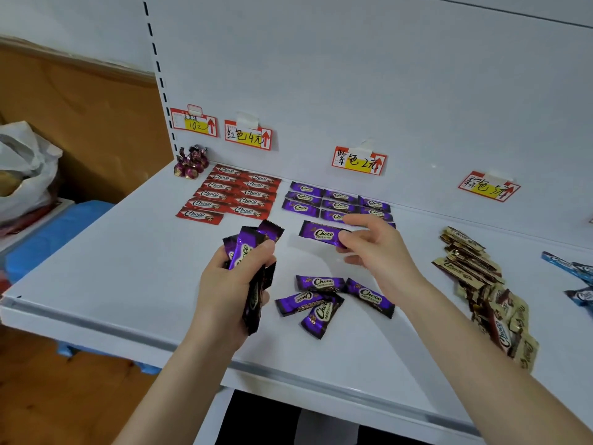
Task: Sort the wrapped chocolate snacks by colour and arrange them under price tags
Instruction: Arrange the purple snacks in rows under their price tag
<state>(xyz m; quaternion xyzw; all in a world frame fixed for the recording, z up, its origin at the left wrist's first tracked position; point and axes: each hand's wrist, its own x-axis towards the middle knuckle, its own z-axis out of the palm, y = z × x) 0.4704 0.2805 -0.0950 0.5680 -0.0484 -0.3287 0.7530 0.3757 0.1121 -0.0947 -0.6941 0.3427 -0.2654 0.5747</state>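
My left hand (229,284) grips a bundle of purple Choco bars (253,261), held upright above the white shelf (128,252). One purple bar (322,233) is pinched at its right end by my right hand (375,248), just in front of the tidy purple rows (337,202) under the purple price tag (358,160). Several loose purple bars (330,298) lie between my hands. Red bars (231,195) lie in neat rows under the red price tag (247,135).
A heap of beige bars (481,284) lies at the right below a third price tag (488,186). Blue bars (574,271) reach the right edge. Foil-wrapped sweets (191,162) sit at the back left under another tag (193,122). A plastic bag (22,175) stands left of the shelf.
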